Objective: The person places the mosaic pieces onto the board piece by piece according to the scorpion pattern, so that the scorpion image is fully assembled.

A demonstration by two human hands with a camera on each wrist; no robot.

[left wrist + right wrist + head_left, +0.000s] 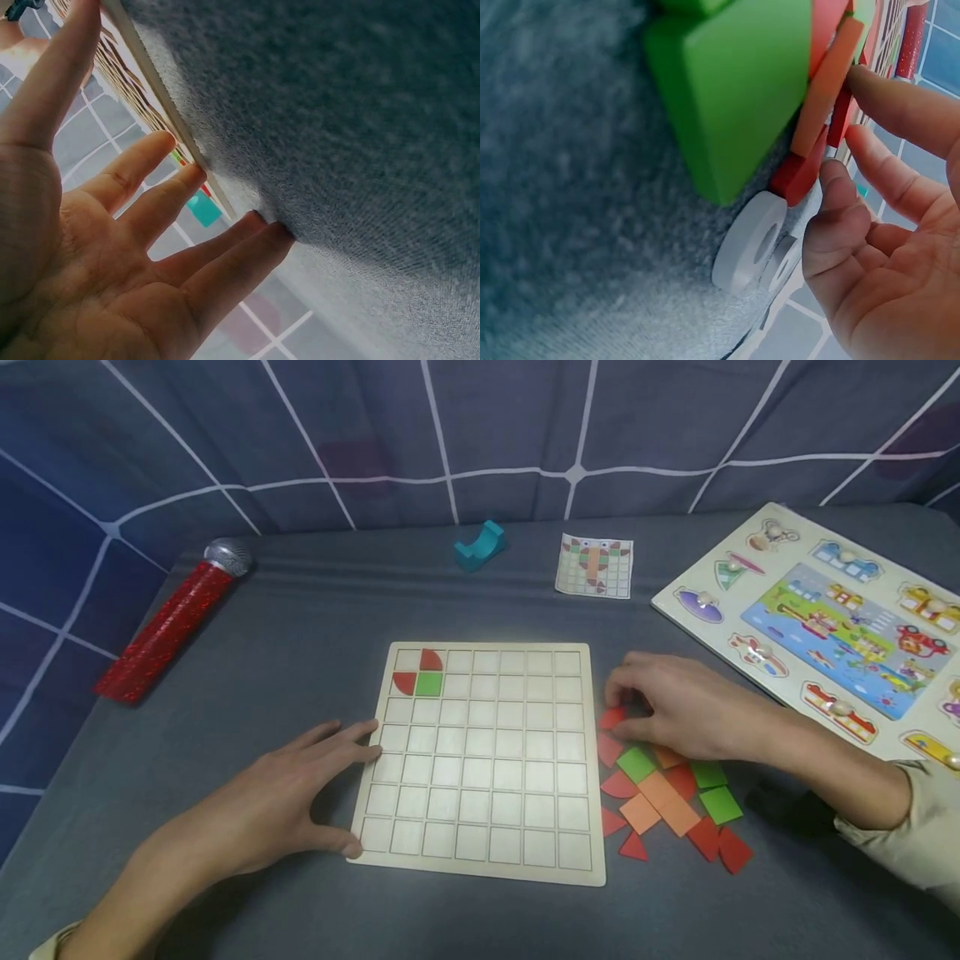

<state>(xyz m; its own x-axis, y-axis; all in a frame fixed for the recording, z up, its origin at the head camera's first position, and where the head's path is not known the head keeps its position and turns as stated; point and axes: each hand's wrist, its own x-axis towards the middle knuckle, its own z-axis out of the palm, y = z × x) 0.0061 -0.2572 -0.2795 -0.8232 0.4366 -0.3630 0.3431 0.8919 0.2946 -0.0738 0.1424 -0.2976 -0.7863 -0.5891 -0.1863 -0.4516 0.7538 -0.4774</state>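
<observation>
A wooden grid board (pixel 495 768) lies flat, with a green square tile (pixel 429 683) and two red quarter-circle tiles (pixel 431 660) at its upper left. My left hand (pixel 277 802) touches the board's left edge, thumb and fingers spread. Right of the board, my right hand (pixel 682 706) reaches over a pile of red, green and orange tiles (pixel 660 793). Its thumb and index finger pinch a red tile (pixel 612 718) at the pile's upper end; the tile's full shape is hidden. White round pieces with grey centres (pixel 750 240) show beneath that hand in the right wrist view.
Behind the board are a small pattern card (pixel 595 567) and a teal curved block (pixel 482 547). A red toy microphone (pixel 176 622) lies at the left. A knobbed picture puzzle (pixel 832 627) lies at the right, beneath the right forearm. A checked cloth (pixel 510 435) hangs behind.
</observation>
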